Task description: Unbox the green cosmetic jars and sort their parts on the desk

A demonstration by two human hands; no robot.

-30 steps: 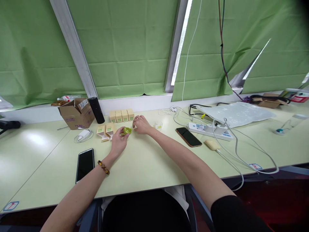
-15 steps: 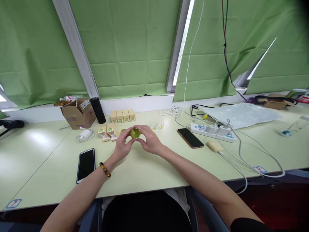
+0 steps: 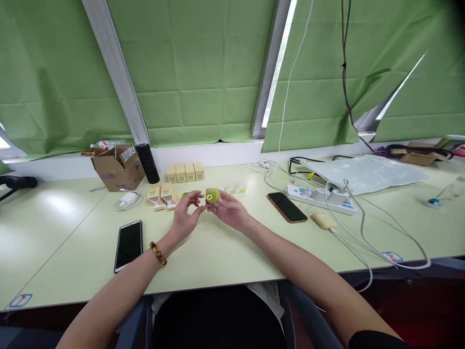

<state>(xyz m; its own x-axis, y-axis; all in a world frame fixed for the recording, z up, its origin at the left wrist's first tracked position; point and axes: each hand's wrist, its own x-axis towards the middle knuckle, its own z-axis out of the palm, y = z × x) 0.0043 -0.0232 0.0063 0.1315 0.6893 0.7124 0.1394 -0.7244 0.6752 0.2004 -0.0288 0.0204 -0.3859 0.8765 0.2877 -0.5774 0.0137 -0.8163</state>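
My right hand [image 3: 232, 211] grips a small rounded green case [image 3: 213, 195] with a pale loop-shaped mark on its near face. Just left of it is my left hand [image 3: 185, 215], thumb and fingers curved and apart, the fingertips close to the case; whether they touch it I cannot tell. Part of another green thing shows behind my left fingers. Two opened cardboard boxes [image 3: 162, 198] with green labels stand beyond my left hand. Small clear containers [image 3: 236, 188] with yellow-green bits inside sit behind my right hand.
Several closed small boxes [image 3: 185, 172] form a row at the back, near a black cylinder [image 3: 147, 164] and a larger carton [image 3: 119, 169]. Phones lie left [image 3: 129, 245] and right [image 3: 286, 207]. A power strip [image 3: 319, 198] with loose white cables occupies the right side.
The green piece, earlier between both hands with its opening showing, now sits turned in my right hand, slightly farther right. My left fingers have come away from around it.
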